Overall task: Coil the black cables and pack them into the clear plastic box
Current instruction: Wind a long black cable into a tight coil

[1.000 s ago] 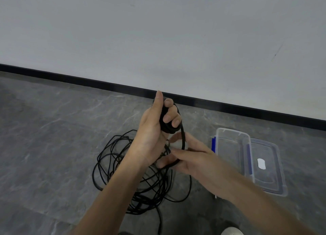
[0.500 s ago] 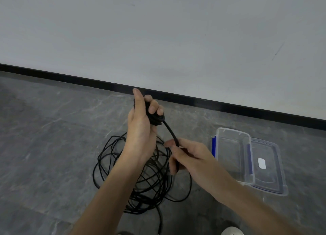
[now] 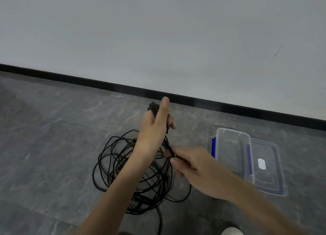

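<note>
A loose tangle of black cable [image 3: 112, 166] lies on the grey floor below my hands. My left hand [image 3: 155, 127] is raised above it and grips a small bundle of wound cable, whose top [image 3: 152, 106] shows beside the thumb. From that bundle a strand runs down to my right hand [image 3: 192, 162], which pinches it between thumb and fingers. The clear plastic box [image 3: 231, 153] with blue clips stands open and empty to the right of my right hand.
The box's clear lid [image 3: 266, 166] lies flat against the box's right side. A white wall with a black skirting strip [image 3: 229, 107] runs behind. A white shoe tip [image 3: 232, 231] shows at the bottom edge.
My left hand has turned and shifted right with the bundle. My right hand has slid down the strand and now pinches it lower, nearer the pile.
</note>
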